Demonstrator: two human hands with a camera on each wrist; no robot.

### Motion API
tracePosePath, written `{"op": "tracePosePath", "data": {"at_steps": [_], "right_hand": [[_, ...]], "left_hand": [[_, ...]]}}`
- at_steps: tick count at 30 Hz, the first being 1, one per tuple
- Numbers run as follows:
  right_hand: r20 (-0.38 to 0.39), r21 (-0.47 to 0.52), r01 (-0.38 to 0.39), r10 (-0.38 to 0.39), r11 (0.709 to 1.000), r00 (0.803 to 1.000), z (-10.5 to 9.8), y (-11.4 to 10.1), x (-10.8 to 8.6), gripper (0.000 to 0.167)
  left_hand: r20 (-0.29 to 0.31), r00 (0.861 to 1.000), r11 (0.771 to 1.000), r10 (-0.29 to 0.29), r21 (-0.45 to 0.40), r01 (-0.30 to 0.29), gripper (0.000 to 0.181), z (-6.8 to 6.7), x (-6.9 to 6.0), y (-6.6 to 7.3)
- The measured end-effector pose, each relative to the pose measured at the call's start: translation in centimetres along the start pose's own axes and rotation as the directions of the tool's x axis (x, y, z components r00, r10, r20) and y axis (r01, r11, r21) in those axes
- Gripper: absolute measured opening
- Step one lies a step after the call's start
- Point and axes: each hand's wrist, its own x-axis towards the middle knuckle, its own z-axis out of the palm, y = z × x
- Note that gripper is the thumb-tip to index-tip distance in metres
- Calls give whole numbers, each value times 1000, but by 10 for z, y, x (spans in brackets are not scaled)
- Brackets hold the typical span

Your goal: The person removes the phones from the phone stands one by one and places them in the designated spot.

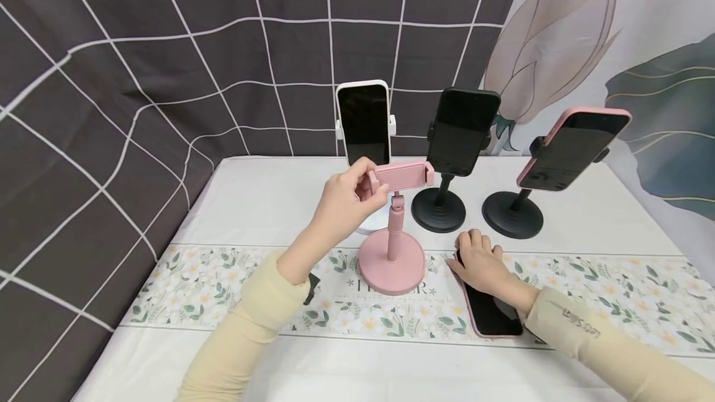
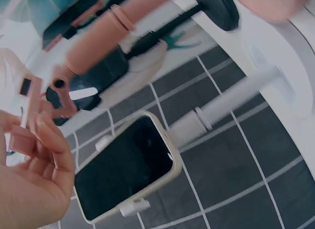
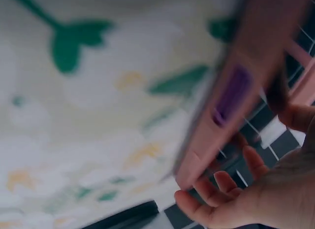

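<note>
A pink phone stand [image 1: 393, 268] with a round base stands upright near the middle of the table. My left hand [image 1: 347, 205] pinches the left end of its phone clamp [image 1: 403, 176] between thumb and fingers. Nothing sits in that clamp. In the left wrist view, curled fingers [image 2: 55, 145] hold the pink clamp piece. To the right of the stand, a pink-cased phone [image 1: 494, 315] lies screen up on the floral runner. My right hand [image 1: 481, 265] grips its far end, thumb at the left edge. The right wrist view shows fingertips [image 3: 189, 202] at the pink phone edge [image 3: 206, 140].
Behind the pink stand, a white holder carries a white-cased phone [image 1: 364, 126]. Further right, one black stand [image 1: 438, 211] holds a black phone [image 1: 465, 132], another black stand [image 1: 512, 216] a pink-cased phone [image 1: 575, 149]. A dark checked curtain [image 1: 223, 58] hangs behind the table.
</note>
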Motion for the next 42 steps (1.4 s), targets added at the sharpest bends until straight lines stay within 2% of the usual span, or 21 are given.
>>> {"op": "tracePosePath", "data": {"at_steps": [4, 8, 12, 15, 21, 24, 28, 31, 34, 37, 40, 42], "right_hand": [[-11, 68, 68, -67, 995, 998, -13, -9, 0, 33], [-15, 91, 139, -138, 986, 990, -24, -25, -3, 37], [-18, 107, 211, -210, 972, 978, -28, -43, -12, 38], [-21, 110, 266, -265, 958, 964, -28, -54, -22, 37], [-29, 113, 412, -412, 904, 911, -30, -67, -38, 39], [-6, 125, 446, -449, 886, 894, -32, -73, -43, 40], [31, 133, 482, -490, 866, 871, -33, -77, -48, 39], [37, 134, 519, -527, 844, 849, -32, -78, -48, 38], [42, 143, 532, -543, 834, 839, -29, -76, -49, 37], [54, 157, 530, -543, 833, 838, -27, -75, -48, 36], [63, 158, 536, -550, 830, 833, -27, -74, -48, 32], [73, 144, 545, -558, 826, 827, -26, -74, -48, 28]], "left_hand": [[-9, 999, 998, -46, -49, 46, 16, 3, -1, 3], [5, 994, 988, -106, -111, 106, 17, 5, -2, 4], [43, 986, 964, -162, -205, 167, 16, 5, -1, 7], [55, 983, 943, -177, -278, 185, 15, 7, -2, 9], [28, 988, 917, -149, -370, 149, 12, 16, -8, 13], [2, 990, 909, -144, -396, 133, 12, 18, -12, 14], [-6, 990, 889, -143, -441, 126, 13, 16, -19, 14], [-1, 991, 866, -135, -487, 118, 13, 13, -24, 13], [-17, 992, 856, -122, -508, 96, 13, 7, -28, 12], [-44, 991, 841, -123, -535, 81, 13, -2, -31, 10], [-96, 986, 829, -135, -557, 59, 12, -13, -32, 7], [-153, 978, 823, -144, -568, 32, 11, -20, -32, 4]]}}
